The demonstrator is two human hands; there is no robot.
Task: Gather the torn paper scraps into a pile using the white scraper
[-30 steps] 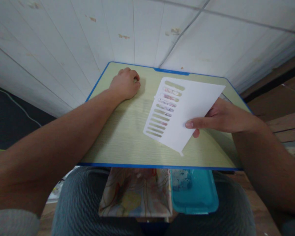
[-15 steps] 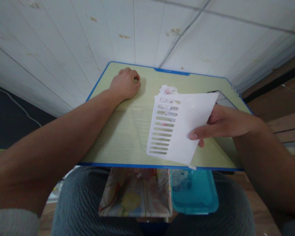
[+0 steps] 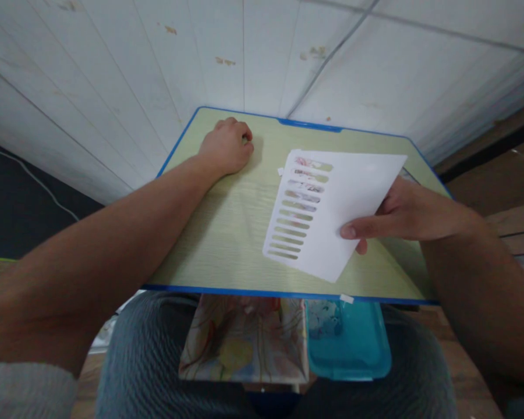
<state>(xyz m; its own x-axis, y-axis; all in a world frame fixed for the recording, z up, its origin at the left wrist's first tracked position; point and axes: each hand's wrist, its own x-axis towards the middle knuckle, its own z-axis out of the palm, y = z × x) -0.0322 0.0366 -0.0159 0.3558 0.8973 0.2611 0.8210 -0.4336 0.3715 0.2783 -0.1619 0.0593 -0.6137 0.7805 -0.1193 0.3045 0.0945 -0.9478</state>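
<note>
My right hand [image 3: 402,215] grips a white card [image 3: 353,186] by its right side, thumb on top and fingers underneath. A column of rounded slots is cut along the card's left side. It is tilted above the table, and bits of a whitish-pink scrap pile show through the upper slots. The rest of that pile is hidden. My left hand [image 3: 227,145] rests on the far left of the table [image 3: 218,238], its fingers curled closed. Whatever is inside them, if anything, is hidden.
Small white scraps lie by the card [image 3: 280,171] and at the table's near edge [image 3: 346,298]. Below that edge are a patterned fabric-covered box [image 3: 244,361] and a turquoise plastic container [image 3: 353,349] between my legs. A white plank wall [image 3: 266,58] stands behind, with a cable [image 3: 327,64].
The card in my right hand has moved up and slightly right, now covering the scrap pile that showed past its upper edge. My left hand stays in place on the table.
</note>
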